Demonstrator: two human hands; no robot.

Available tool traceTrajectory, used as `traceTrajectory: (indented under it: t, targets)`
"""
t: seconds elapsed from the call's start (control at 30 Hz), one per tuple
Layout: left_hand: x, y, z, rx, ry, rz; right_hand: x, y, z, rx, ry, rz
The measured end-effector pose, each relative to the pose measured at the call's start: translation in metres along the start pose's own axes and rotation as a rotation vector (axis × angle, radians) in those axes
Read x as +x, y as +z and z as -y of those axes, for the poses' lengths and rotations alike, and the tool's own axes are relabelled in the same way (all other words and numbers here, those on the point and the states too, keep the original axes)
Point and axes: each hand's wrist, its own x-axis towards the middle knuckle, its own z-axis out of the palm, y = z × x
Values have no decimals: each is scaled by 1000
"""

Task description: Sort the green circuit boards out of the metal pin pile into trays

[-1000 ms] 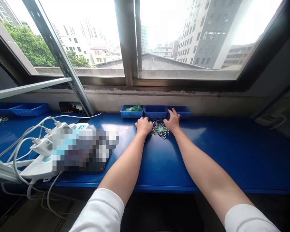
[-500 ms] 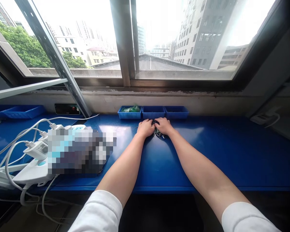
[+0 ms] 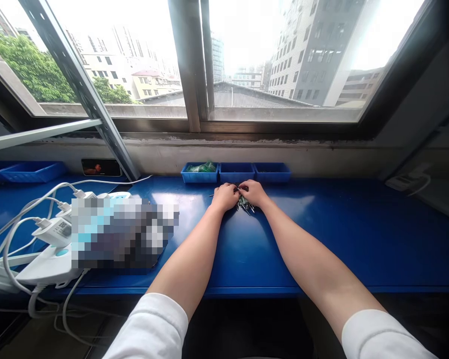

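My left hand [image 3: 225, 196] and my right hand [image 3: 253, 193] rest close together on the blue bench [image 3: 322, 234], fingers curled over a small pile of green parts with metal pins [image 3: 243, 202]. Both hands pinch at something small between them above the pile; I cannot make out what it is. Just beyond the hands stand three small blue trays in a row: the left tray [image 3: 199, 173] holds green parts, the middle tray [image 3: 236, 173] and the right tray [image 3: 272, 172] look nearly bare.
A white power strip with plugs and cables [image 3: 48, 234] lies at the left beside a blurred patch. A phone [image 3: 101, 167] leans against the wall. More blue trays [image 3: 30, 171] sit far left. A window frame rises behind the bench.
My right hand has drawn back from the right tray to the pile and closed beside my left hand. The pile is now mostly covered by both hands.
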Motion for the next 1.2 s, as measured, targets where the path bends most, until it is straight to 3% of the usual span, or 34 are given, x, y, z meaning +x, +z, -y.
traceTrajectory:
  t: [0.13, 0.27, 0.37, 0.83, 1.03, 1.2]
  targets:
    - [1, 1, 0, -4, -14, -12, 0, 4, -2, -117, 85, -83]
    - [0, 0, -2, -8, -29, -11, 1, 4, -1, -225, 181, 2]
    - [0, -2, -2, -9, -43, 2, 3, 4, -2, -196, 160, 48]
    - [-1, 0, -1, -28, -30, -18, 3, 2, -4, -72, 119, 27]
    - [-2, -3, -4, -83, -17, -118, 0, -2, 4, -88, 82, -33]
    - [-4, -9, -8, -130, 0, -167, -2, -8, 12, 50, -2, -78]
